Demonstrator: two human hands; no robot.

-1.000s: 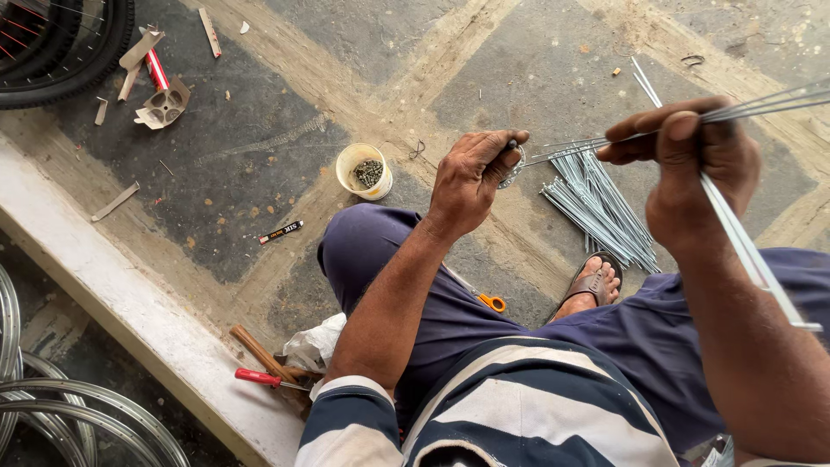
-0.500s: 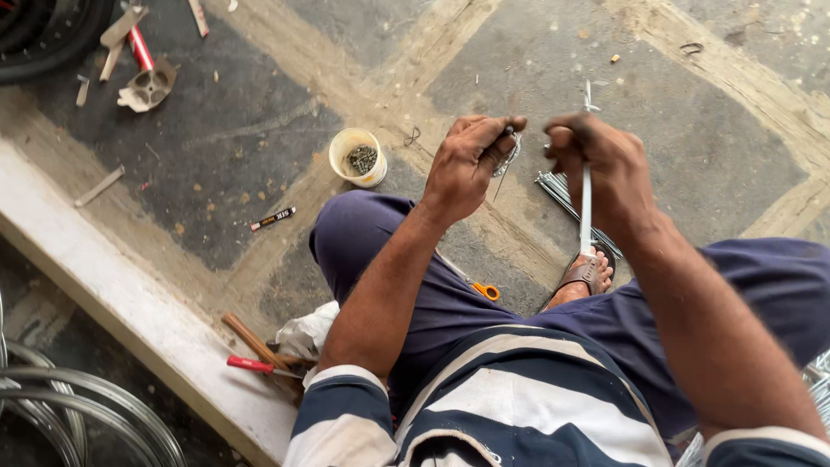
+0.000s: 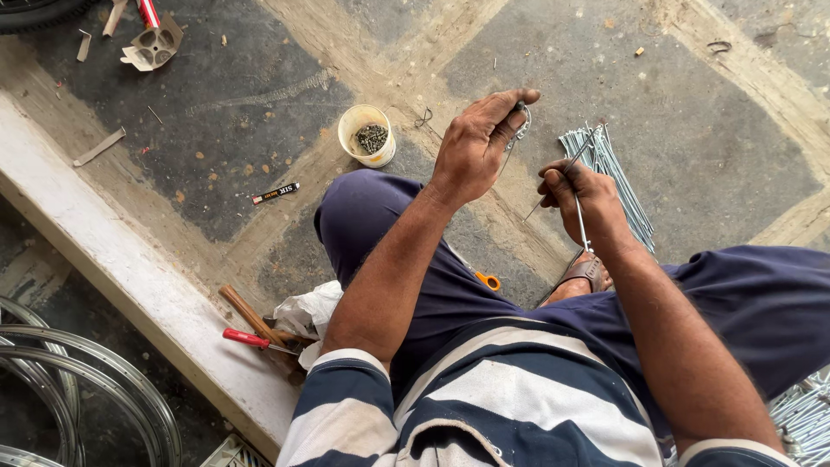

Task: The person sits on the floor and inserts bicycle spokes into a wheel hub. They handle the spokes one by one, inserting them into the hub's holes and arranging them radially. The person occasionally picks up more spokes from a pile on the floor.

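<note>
A small cream cup (image 3: 367,134) stands on the stone floor (image 3: 216,112) just beyond the person's knee, part filled with small dark metal bits. The left hand (image 3: 478,143) pinches a small metal piece (image 3: 520,128) in closed fingers, right of the cup. The right hand (image 3: 577,192) grips a thin spoke (image 3: 582,227), just before a bundle of spokes (image 3: 618,177) on the floor.

Two hands at centre frame, one white cup (image 3: 367,134) of nuts upper middle, one spoke bundle (image 3: 618,177) right, two wheel rims (image 3: 95,380) lower left.
</note>
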